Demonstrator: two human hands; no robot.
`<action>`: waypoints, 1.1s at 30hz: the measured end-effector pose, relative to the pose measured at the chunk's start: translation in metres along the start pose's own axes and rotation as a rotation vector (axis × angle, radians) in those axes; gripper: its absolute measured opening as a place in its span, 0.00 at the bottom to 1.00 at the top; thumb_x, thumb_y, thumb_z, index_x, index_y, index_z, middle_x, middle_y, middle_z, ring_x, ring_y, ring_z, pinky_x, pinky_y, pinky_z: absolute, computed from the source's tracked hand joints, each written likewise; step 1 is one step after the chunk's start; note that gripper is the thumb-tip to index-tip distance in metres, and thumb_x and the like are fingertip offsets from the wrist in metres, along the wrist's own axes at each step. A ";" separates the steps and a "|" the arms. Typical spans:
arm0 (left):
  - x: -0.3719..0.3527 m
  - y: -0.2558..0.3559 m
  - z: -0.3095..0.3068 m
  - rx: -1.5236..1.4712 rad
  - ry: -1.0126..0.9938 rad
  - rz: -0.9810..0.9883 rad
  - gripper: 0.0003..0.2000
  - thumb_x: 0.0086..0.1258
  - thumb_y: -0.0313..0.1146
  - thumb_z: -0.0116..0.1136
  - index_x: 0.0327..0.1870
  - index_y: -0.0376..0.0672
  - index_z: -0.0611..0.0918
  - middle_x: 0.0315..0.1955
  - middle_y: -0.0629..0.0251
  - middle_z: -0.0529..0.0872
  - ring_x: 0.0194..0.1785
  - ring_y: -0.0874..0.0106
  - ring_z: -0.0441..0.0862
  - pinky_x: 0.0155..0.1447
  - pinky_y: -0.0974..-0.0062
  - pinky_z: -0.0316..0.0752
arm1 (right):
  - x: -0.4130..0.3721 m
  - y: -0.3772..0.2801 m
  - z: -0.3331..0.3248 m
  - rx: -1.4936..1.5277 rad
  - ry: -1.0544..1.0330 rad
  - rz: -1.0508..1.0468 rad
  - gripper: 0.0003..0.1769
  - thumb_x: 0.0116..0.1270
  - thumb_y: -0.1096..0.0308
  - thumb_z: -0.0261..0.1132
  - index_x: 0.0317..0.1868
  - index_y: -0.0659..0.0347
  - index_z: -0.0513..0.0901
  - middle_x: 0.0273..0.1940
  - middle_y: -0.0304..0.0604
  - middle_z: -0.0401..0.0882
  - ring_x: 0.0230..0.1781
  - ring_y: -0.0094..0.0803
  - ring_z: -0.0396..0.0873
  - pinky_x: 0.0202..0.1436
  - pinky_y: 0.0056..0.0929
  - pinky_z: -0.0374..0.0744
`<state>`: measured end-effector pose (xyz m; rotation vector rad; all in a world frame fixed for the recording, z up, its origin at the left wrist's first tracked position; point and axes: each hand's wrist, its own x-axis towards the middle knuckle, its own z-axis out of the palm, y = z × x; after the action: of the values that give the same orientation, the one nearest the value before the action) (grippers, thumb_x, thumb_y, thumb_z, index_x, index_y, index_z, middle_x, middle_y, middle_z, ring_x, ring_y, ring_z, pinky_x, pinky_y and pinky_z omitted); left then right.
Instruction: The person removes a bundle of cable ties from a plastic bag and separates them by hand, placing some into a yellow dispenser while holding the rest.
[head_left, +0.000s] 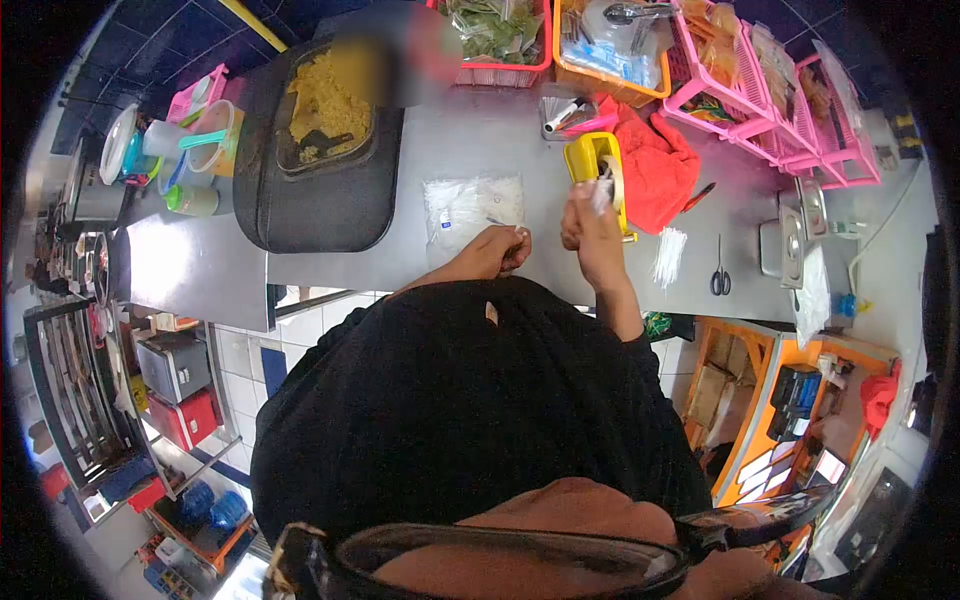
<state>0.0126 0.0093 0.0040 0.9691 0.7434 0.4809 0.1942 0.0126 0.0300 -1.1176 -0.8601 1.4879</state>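
Yellow tape dispenser (596,160) stands on a grey steel counter (480,135), a blocky plastic shape just beside a crumpled red cloth (660,170). The right hand (592,228) is raised against the dispenser's near end with its fingers pinched together on a white strip (603,190); whether that strip is tape cannot be made out. The left hand (503,250) is close beside it, near the counter's front edge, with its fingers curled in; something small and pale shows at the fingertips, too small to name. Just beyond the left hand lies a flat stack of clear, glossy plastic bags (472,208). To the left sits a big black cooker (315,175), rounded and matte, with grainy yellow rice in its open well. Scissors (720,278) and a bundle of thin white sticks (668,256) lie to the right, well apart from the hands. Along the back stand slatted pink baskets (775,110), an orange basket (610,85) and a red basket (500,72) of leafy greens. White wall tiles (300,330) show under the counter, and orange shelving (760,375) stands at lower right.
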 end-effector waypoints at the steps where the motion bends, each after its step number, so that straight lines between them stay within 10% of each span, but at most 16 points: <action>1: 0.000 0.000 0.000 -0.002 -0.022 -0.004 0.17 0.70 0.42 0.37 0.23 0.43 0.70 0.17 0.74 0.63 0.21 0.81 0.58 0.26 0.82 0.54 | -0.002 0.003 -0.001 -0.088 -0.061 0.035 0.11 0.70 0.61 0.50 0.31 0.57 0.71 0.18 0.29 0.62 0.17 0.16 0.59 0.20 0.19 0.59; 8: -0.003 0.005 0.004 0.113 0.018 0.005 0.17 0.69 0.42 0.37 0.23 0.42 0.70 0.19 0.71 0.66 0.23 0.79 0.61 0.29 0.80 0.57 | -0.008 0.016 0.018 -0.227 -0.114 0.029 0.09 0.67 0.62 0.57 0.34 0.58 0.77 0.21 0.30 0.67 0.20 0.14 0.61 0.21 0.17 0.60; 14: 0.009 -0.006 -0.009 0.639 0.252 0.155 0.12 0.68 0.38 0.43 0.32 0.38 0.73 0.22 0.57 0.73 0.32 0.66 0.74 0.39 0.72 0.68 | 0.006 -0.015 -0.052 0.229 0.361 -0.187 0.19 0.69 0.54 0.52 0.22 0.52 0.64 0.18 0.29 0.58 0.14 0.19 0.55 0.17 0.19 0.54; 22: 0.020 -0.014 -0.035 0.997 0.447 0.106 0.15 0.63 0.37 0.54 0.46 0.39 0.71 0.34 0.50 0.74 0.36 0.60 0.76 0.42 0.66 0.70 | -0.035 -0.013 -0.223 -0.452 0.600 0.265 0.20 0.67 0.52 0.53 0.23 0.56 0.65 0.15 0.31 0.59 0.13 0.17 0.59 0.18 0.16 0.60; 26: 0.024 -0.012 -0.040 1.008 0.484 0.107 0.18 0.61 0.38 0.56 0.47 0.38 0.71 0.30 0.52 0.74 0.34 0.61 0.74 0.41 0.66 0.70 | -0.029 0.081 -0.327 -1.195 0.651 0.173 0.18 0.64 0.55 0.55 0.28 0.63 0.72 0.21 0.46 0.73 0.21 0.36 0.74 0.26 0.31 0.72; 33: 0.022 -0.021 -0.051 1.003 0.519 0.087 0.19 0.61 0.41 0.56 0.47 0.37 0.71 0.30 0.52 0.74 0.33 0.61 0.74 0.41 0.66 0.70 | -0.028 0.064 -0.276 -1.431 0.741 0.183 0.18 0.56 0.58 0.59 0.34 0.68 0.77 0.37 0.63 0.78 0.41 0.56 0.77 0.46 0.46 0.75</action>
<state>-0.0105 0.0421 -0.0396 1.8456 1.4794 0.4325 0.4378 -0.0381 -0.1087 -2.5830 -1.2624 0.2505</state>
